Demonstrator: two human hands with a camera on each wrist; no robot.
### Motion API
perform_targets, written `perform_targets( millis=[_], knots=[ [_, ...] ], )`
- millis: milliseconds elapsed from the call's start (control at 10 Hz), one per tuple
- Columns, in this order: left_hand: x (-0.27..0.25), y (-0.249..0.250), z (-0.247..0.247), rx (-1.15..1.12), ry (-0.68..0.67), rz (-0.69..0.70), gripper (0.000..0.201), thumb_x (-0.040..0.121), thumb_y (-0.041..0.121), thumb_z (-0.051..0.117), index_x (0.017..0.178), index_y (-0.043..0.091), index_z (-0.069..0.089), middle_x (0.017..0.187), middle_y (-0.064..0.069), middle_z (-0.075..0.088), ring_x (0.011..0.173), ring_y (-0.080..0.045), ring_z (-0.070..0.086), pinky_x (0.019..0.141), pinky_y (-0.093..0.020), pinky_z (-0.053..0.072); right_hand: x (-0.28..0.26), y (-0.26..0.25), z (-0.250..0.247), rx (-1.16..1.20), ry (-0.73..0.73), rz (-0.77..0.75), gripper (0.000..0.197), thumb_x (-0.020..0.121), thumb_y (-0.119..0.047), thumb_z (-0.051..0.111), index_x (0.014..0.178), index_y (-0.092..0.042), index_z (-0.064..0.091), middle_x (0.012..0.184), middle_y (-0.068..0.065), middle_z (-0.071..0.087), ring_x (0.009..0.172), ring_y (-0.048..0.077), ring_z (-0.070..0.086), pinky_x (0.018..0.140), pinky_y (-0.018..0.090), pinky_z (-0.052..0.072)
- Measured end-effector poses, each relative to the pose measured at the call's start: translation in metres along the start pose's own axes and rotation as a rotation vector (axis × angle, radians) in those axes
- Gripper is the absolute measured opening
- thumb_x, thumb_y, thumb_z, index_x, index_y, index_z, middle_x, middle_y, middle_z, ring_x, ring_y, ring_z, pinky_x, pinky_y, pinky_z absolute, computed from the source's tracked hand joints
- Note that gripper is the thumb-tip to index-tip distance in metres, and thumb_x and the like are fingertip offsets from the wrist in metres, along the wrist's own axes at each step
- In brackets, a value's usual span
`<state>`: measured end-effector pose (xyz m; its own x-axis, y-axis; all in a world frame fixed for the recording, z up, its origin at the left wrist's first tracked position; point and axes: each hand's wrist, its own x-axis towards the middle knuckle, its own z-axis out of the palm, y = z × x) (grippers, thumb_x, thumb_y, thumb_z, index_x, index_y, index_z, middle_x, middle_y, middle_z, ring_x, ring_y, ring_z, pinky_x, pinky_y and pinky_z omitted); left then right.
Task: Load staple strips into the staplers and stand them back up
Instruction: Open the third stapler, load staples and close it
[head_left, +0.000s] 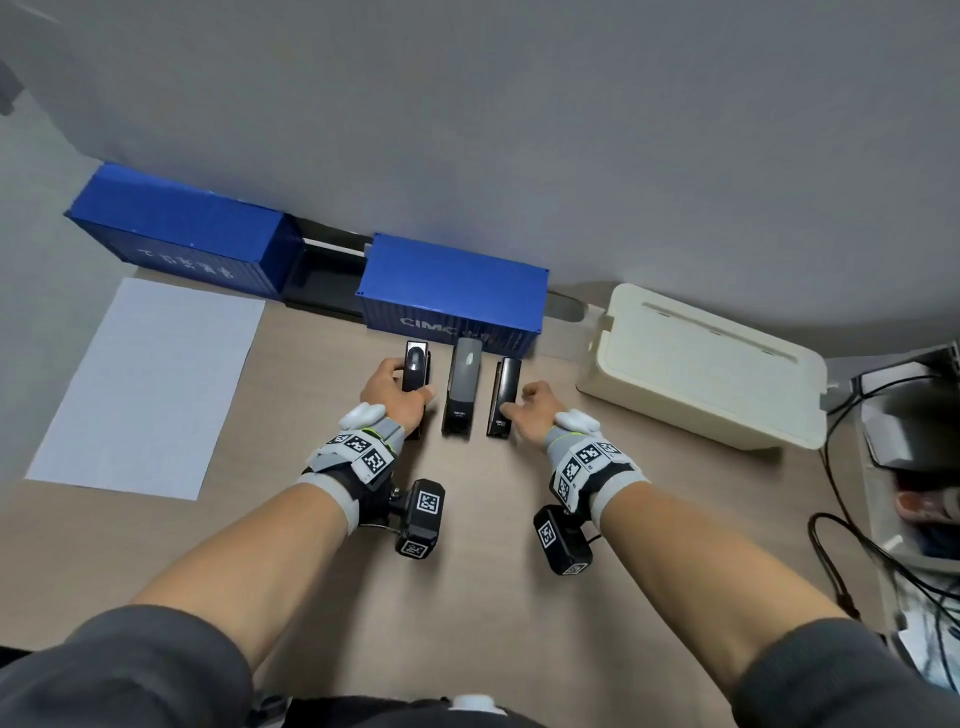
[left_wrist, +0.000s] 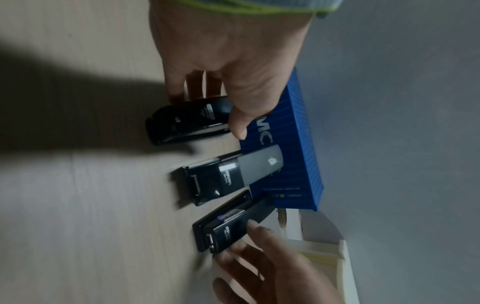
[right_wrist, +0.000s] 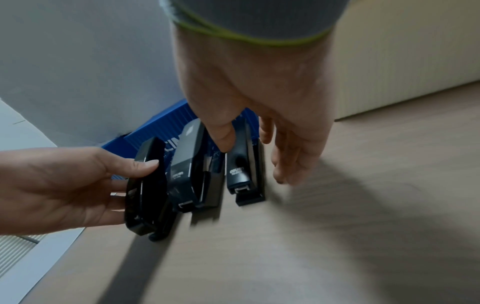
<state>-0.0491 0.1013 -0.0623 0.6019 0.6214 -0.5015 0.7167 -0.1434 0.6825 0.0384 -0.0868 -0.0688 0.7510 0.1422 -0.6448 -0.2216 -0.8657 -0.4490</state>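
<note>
Three staplers stand in a row just in front of the blue CIMC model container (head_left: 452, 291) on the wood-grain desk (head_left: 483, 597). Left hand (head_left: 390, 397) grips the glossy black stapler (head_left: 415, 371), thumb and fingers curled round its sides. Grey-topped black stapler (head_left: 461, 384) stands untouched in the middle. Right hand (head_left: 532, 413), fingers loosely spread, thumb touching the slim black stapler (head_left: 505, 395).
</note>
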Motion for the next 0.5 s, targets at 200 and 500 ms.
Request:
perform_targets(
  millis=[200, 500],
  knots=[
    [0.007, 0.004, -0.002, 0.002, -0.002, 0.030, 0.051, 0.083, 0.031, 0.075, 0.130, 0.022, 0.056, 0.115, -0.007, 0.068, 0.089, -0.023, 0.057, 0.080, -0.027, 0.042, -0.002, 0.000, 0.000, 0.010, 0.013, 0.022, 0.055, 0.080, -0.048, 0.059, 0.126, -0.021, 0.046, 0.104, 0.002, 0.067, 0.097, 0.026, 0.064, 0.094, 0.038, 0.049],
    [-0.017, 0.018, -0.020, -0.032, 0.070, 0.031, 0.071, 0.082, 0.029, 0.076, 0.143, 0.015, 0.043, 0.140, -0.015, 0.051, 0.123, -0.033, 0.054, 0.099, -0.040, 0.045, -0.021, 0.021, -0.018, 0.211, -0.058, -0.073, 0.008, 0.075, -0.030, 0.062, 0.080, -0.024, 0.065, 0.079, 0.001, 0.068, 0.080, 0.027, 0.067, 0.070, 0.032, 0.053]
  ],
)
